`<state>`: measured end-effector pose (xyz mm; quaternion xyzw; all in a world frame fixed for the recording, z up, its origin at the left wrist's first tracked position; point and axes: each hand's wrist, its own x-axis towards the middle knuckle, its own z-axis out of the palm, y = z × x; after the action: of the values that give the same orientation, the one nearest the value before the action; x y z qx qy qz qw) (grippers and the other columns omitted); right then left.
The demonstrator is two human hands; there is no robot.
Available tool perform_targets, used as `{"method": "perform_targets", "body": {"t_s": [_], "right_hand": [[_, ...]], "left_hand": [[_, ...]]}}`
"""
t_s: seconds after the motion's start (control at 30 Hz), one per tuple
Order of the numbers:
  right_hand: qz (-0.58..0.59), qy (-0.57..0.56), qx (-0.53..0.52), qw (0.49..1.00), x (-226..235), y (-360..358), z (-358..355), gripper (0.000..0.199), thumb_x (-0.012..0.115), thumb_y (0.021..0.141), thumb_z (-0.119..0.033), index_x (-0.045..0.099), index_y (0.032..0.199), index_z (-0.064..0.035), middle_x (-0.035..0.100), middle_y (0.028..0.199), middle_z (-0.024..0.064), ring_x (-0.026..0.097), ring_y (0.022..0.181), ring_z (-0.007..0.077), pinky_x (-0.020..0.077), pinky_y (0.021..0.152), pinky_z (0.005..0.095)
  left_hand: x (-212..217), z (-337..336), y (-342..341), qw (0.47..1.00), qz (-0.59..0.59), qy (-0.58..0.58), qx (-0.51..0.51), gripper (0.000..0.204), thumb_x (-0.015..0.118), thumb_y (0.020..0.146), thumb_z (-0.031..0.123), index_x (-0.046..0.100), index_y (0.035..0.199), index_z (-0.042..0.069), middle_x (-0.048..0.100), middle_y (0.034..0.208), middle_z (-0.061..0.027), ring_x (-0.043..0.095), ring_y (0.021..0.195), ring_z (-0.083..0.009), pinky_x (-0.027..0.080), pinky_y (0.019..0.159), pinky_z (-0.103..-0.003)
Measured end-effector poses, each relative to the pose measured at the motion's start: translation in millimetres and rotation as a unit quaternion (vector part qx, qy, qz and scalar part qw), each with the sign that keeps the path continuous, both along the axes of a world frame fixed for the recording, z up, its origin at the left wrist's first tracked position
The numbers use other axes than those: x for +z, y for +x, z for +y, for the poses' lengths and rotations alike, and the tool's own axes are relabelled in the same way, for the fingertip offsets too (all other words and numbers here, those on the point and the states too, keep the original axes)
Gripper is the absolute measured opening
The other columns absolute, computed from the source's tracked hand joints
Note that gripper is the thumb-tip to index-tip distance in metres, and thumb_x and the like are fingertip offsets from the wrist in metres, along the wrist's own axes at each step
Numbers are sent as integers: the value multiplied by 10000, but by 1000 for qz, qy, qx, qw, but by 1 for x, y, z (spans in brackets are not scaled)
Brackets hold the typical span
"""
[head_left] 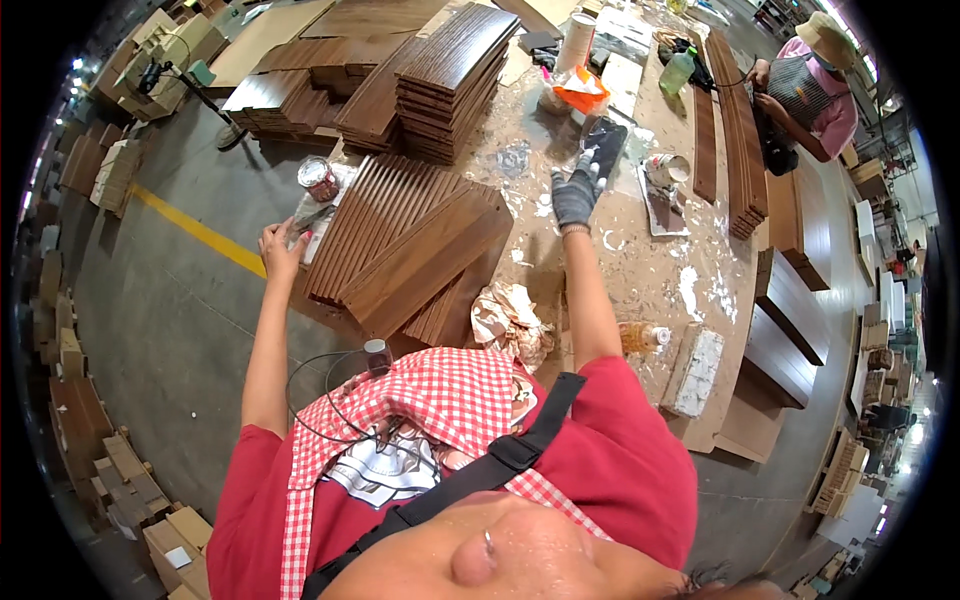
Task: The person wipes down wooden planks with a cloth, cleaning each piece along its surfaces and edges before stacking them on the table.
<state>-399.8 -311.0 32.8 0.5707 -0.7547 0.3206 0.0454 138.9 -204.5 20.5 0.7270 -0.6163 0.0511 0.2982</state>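
Note:
My left hand (282,250) is bare, at the left edge of a pile of brown wood planks (430,260). Its fingers are closed around a grey, flat tool that looks like a putty knife (314,214), beside a small can (318,178) with a smeared rim. My right hand (576,195) wears a grey glove with white-marked fingertips. It reaches forward over the table, fingers stretched out toward a dark flat slab (606,142), touching or just short of it. One plank lies diagonally across the pile in front of me.
On the white-stained table (545,225) are crumpled paper (510,318), an open can (665,172), a green bottle (677,70), an amber bottle (645,337) and a whitish block (694,372). Tall plank stacks (450,90) stand at the back left. Another person (815,95) works at far right.

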Motion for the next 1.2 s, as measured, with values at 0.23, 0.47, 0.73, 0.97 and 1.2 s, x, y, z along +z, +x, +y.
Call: {"method": "perform_targets", "body": {"t_s": [0.23, 0.47, 0.73, 0.97, 1.2], "right_hand": [[103, 140, -53, 983, -18, -54, -44, 894, 535, 814, -578, 232, 1467, -48, 297, 1504, 113, 211, 1406, 331, 29, 1154, 480], [100, 121, -55, 986, -13, -41, -28, 870, 540, 822, -541, 204, 1480, -80, 253, 1519, 121, 198, 1410, 331, 57, 1141, 511], [60, -18, -100, 993, -3, -59, -44, 805, 627, 788, -433, 329, 1410, -18, 441, 1371, 230, 401, 1297, 347, 232, 1094, 502], [-136, 60, -268, 952, 12, -99, -39, 888, 744, 583, -665, 584, 1193, -40, 594, 1221, 168, 557, 1152, 302, 440, 968, 401], [-109, 205, -263, 936, 21, -112, -58, 1091, 711, 558, -735, 451, 1347, -28, 532, 1312, 182, 533, 1195, 319, 437, 982, 409]], "left_hand": [[4, 2, -5, 1000, -5, 8, -16, 389, 743, 755, 263, 676, 1116, 135, 533, 1101, -112, 476, 1039, -314, 399, 922, -411], [17, 10, -11, 999, -18, 31, -7, 434, 731, 767, 256, 644, 1187, 191, 534, 1115, -108, 477, 1048, -307, 412, 914, -394], [12, 8, -6, 999, -21, 8, -24, 409, 738, 766, 266, 659, 1159, 188, 546, 1102, -88, 489, 1029, -298, 424, 891, -390], [12, 4, -6, 999, -30, -1, -25, 390, 750, 758, 305, 680, 1113, 157, 559, 1082, -94, 497, 1019, -298, 430, 877, -396], [18, 6, -10, 999, -8, 16, -27, 427, 744, 751, 359, 678, 1104, 127, 559, 1092, -101, 493, 1043, -303, 418, 907, -401]]}}
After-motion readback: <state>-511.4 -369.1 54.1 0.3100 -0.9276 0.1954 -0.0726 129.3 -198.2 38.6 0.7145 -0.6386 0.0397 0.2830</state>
